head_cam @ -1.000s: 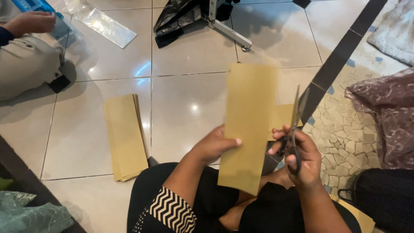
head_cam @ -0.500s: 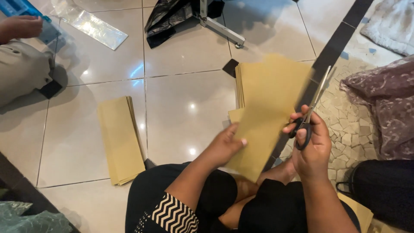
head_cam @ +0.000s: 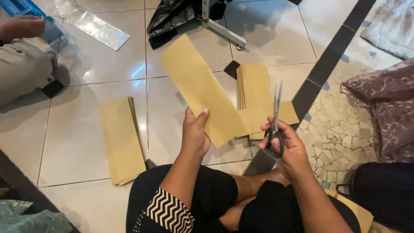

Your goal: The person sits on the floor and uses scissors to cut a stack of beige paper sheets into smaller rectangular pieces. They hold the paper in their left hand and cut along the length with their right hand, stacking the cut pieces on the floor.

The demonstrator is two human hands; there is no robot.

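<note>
My left hand (head_cam: 194,131) grips the near end of a long tan paper strip (head_cam: 198,86), which slants away up and to the left above the floor. My right hand (head_cam: 286,149) holds a pair of scissors (head_cam: 276,116) by the black handles, blades pointing up and nearly closed, just right of the strip and apart from it. I sit cross-legged on white floor tiles, dark trousers below both hands.
A stack of tan strips (head_cam: 122,140) lies at my left, another tan pile (head_cam: 258,95) ahead on the right. Another person's hand (head_cam: 21,26) and knee sit far left by clear plastic sleeves (head_cam: 92,26). A black bag and metal stand (head_cam: 202,15) lie beyond.
My left hand has swung the strip to the left, away from the scissors. The scissors have come off the strip's edge and now stand apart, and the tan pile behind is uncovered.
</note>
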